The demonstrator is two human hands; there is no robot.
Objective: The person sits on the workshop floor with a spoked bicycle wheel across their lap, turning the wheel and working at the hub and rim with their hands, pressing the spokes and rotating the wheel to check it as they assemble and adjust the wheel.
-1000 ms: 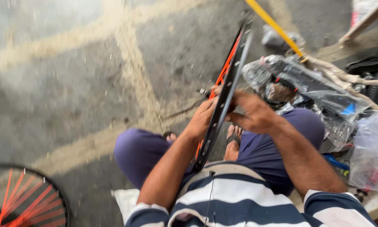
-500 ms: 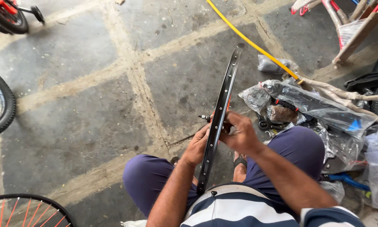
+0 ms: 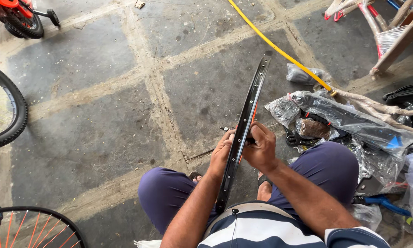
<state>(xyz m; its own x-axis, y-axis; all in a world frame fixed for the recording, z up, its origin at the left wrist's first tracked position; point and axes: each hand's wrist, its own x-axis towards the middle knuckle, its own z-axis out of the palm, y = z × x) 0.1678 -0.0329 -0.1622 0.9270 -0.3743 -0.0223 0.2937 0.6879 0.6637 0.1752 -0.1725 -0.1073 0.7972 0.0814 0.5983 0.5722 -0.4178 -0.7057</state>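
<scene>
A black bicycle wheel rim [image 3: 248, 115] with orange spokes stands on edge between my knees, seen nearly edge-on. My left hand [image 3: 222, 154] grips the rim's left side near the hub. Wrapped around the right side at the same height is my right hand [image 3: 260, 149]. A thin axle end [image 3: 226, 129] sticks out to the left just above my left hand. I sit on the paved floor in purple trousers and a striped shirt.
Plastic-wrapped bicycle parts [image 3: 349, 121] lie at the right. A yellow hose [image 3: 280, 48] runs diagonally behind the rim. A bicycle tyre [image 3: 11, 108] is at the left edge, an orange-spoked wheel [image 3: 29, 229] at bottom left, a small red bike [image 3: 22, 16] at top left.
The view has tilted up and steadied, showing more floor. The rim has stayed upright between my knees, and both hands have kept their grip near the hub.
</scene>
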